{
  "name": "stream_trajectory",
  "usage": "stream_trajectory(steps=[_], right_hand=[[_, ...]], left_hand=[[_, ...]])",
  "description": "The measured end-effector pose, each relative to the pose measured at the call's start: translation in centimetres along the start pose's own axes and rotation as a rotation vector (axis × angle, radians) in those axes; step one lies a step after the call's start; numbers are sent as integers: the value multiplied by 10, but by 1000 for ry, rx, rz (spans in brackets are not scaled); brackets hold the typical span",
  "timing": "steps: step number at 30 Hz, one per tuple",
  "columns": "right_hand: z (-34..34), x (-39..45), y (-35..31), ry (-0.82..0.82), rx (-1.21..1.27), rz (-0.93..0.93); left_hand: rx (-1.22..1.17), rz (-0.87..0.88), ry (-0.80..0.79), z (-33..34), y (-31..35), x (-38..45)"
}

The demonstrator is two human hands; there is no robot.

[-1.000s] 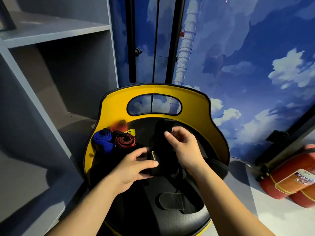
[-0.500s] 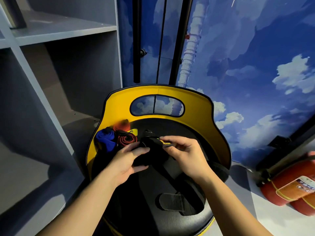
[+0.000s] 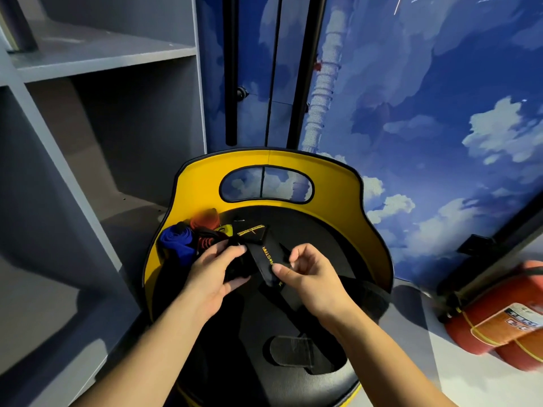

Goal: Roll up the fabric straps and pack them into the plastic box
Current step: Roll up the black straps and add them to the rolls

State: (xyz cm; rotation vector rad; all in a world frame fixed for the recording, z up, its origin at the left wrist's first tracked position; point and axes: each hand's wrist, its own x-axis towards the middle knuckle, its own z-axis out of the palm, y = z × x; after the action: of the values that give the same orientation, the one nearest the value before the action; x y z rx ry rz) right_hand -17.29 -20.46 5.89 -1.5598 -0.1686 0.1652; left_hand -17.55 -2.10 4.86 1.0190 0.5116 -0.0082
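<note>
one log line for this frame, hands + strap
left hand: grips black strap | right hand: pinches strap | rolled straps: on chair

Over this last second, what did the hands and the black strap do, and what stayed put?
The left hand kept its grip on the bundled part of the black strap and carried it a little toward the chair's back. The right hand came down from above and now pinches the strap's lettered end. The blue roll and the red roll stayed at the left of the yellow chair.
</note>
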Motion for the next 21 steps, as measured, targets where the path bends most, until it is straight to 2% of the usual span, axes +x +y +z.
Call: stream_trajectory(steps=[5,13,17,21], right_hand=[[-1,3,15,18,-48,47],[-4,3,18,95,-107,-4],[-6,1,19,140,-62,3],[-11,-1,20,176,-146,91]], left_hand=[[-97,-99,4,7,-1,-6],[-168,-251,-79,9,3,-18],[-145,-297,-117,6,7,-22],[-122,-324,-163,6,15,-26]])
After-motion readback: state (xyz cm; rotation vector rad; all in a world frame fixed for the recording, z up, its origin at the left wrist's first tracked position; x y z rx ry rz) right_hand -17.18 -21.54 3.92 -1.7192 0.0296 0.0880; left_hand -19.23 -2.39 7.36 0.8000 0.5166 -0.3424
